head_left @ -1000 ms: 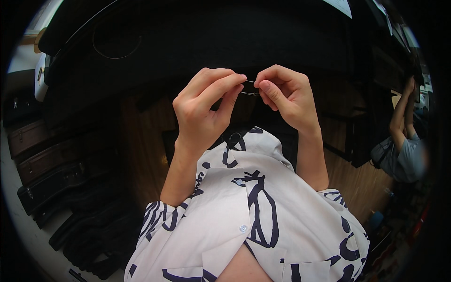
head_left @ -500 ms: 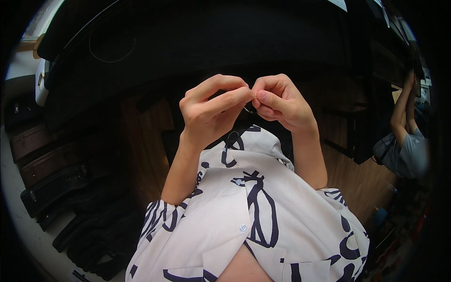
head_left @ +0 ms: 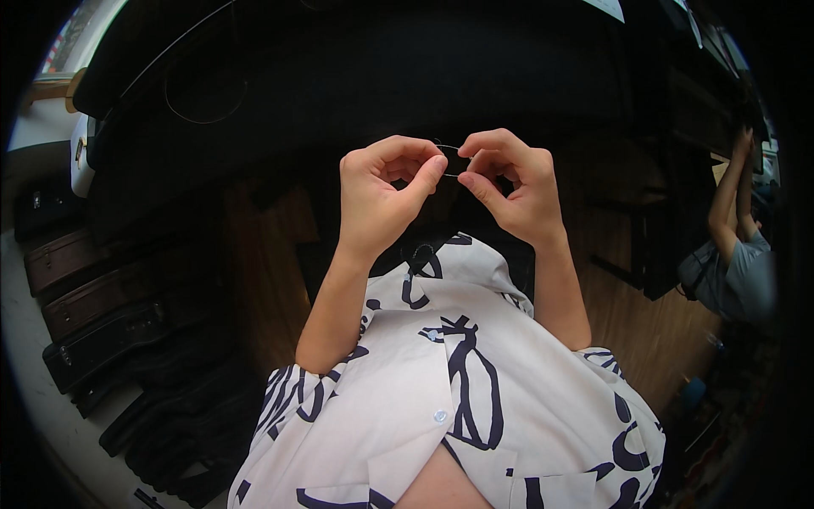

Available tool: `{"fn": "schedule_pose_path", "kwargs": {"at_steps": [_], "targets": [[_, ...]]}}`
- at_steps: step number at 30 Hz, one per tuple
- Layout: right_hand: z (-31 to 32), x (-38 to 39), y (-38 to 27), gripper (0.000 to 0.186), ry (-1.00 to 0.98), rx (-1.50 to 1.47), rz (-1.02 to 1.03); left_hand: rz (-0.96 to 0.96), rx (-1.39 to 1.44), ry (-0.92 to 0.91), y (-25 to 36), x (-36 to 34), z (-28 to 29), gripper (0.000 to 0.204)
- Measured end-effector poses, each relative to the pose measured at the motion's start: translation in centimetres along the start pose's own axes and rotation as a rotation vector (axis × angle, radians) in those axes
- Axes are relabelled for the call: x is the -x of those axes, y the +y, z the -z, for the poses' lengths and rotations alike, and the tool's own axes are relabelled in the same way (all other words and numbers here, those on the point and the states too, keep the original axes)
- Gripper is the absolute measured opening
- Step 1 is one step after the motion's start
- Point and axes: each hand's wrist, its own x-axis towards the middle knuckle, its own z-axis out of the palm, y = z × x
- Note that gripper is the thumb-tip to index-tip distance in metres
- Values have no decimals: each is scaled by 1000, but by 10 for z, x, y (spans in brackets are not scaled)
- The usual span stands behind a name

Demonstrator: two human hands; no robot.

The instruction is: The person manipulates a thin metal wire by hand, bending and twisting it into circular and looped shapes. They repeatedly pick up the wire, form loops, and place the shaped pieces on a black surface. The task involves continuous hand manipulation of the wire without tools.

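Note:
In the middle of the view, my left hand point(head_left: 383, 193) pinches a thin, pale wire or string point(head_left: 451, 175) between thumb and index finger. My right hand point(head_left: 517, 188), just beside it with curled fingers, grips the other part of that wire, which bends in a small loop between the two hands. Both hands are raised above my white shirt point(head_left: 398, 356) with black line print, in front of a dark surface point(head_left: 407, 68). Another thin loop of wire point(head_left: 205, 120) shows on that dark surface, up and to the left.
A row of brown and black hard cases point(head_left: 85, 305) lines the left side. At the right, a person point(head_left: 733, 276) in a grey top reaches up with both arms to dark furniture. A dark frame point(head_left: 619, 267) stands on the wooden floor point(head_left: 644, 339). A window point(head_left: 72, 38) is at top left.
My left hand has turned so its thumb shows in front. My fingertips came together half a second ago and now are a little apart, with the wire showing between them.

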Motion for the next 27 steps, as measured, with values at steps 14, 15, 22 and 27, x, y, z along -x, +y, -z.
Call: {"fn": "schedule_pose_path", "kwargs": {"at_steps": [14, 15, 22, 27], "targets": [[0, -2, 19, 6, -4, 7, 153, -116, -148, -143, 15, -10, 5, 10], [-1, -2, 17, 6, 12, -30, 130, -152, -210, -149, 16, -11, 6, 12], [1, -2, 13, 9, 8, -51, 65, -353, -428, -113, 22, -12, 1, 20], [3, 0, 14, 15, -68, -211, -13, -465, -447, -64, 23, -13, 0, 21]]}}
